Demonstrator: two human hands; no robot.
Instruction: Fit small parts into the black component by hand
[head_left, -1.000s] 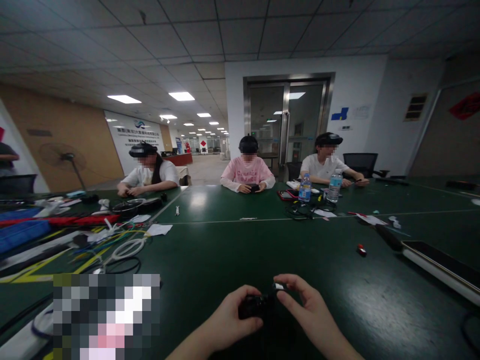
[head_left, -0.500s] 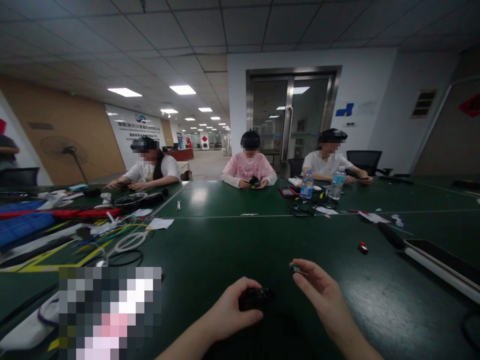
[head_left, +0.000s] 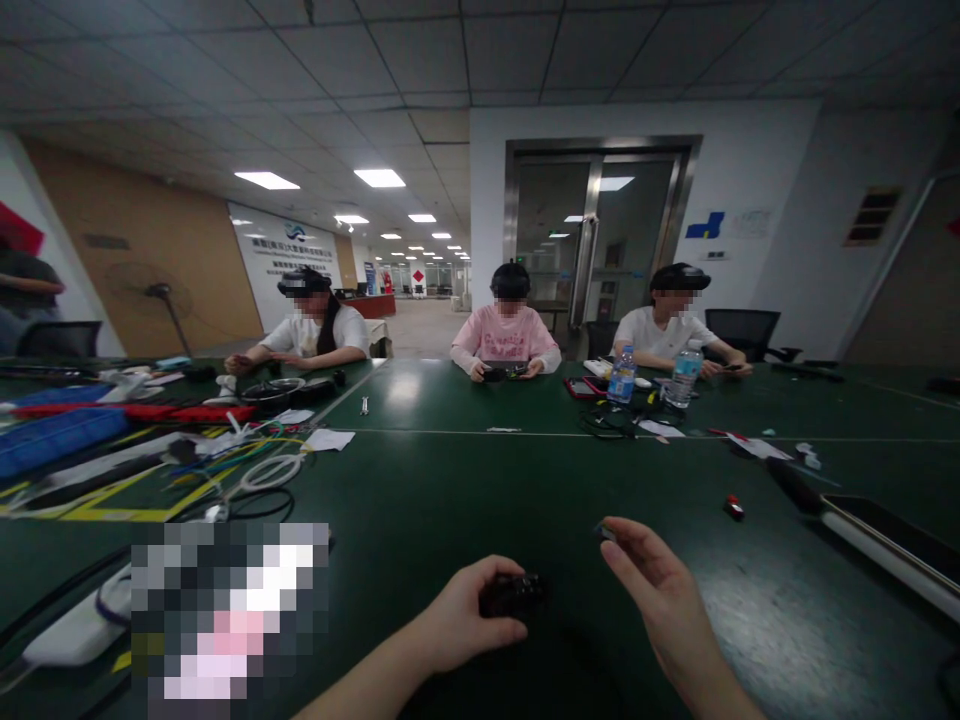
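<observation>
My left hand (head_left: 465, 618) is closed around a small black device (head_left: 514, 595) held just above the dark green table (head_left: 465, 490) near its front edge. To its right, my right hand (head_left: 660, 585) is raised with the palm up, and its fingertips pinch a tiny dark part (head_left: 604, 531). The two hands are apart, with a gap of table between them.
Three people sit at the far side: one in white at left (head_left: 315, 335), one in pink (head_left: 508, 345), one in white at right (head_left: 671, 335). Cables and tools (head_left: 225, 465) crowd the left. Two water bottles (head_left: 622, 375) stand at the back. A small red item (head_left: 733, 508) and a long dark bar (head_left: 862, 520) lie at right.
My right hand pulled away from the black device to the right, taking a tiny part with it. My left hand kept hold of the device. The view drifted slightly.
</observation>
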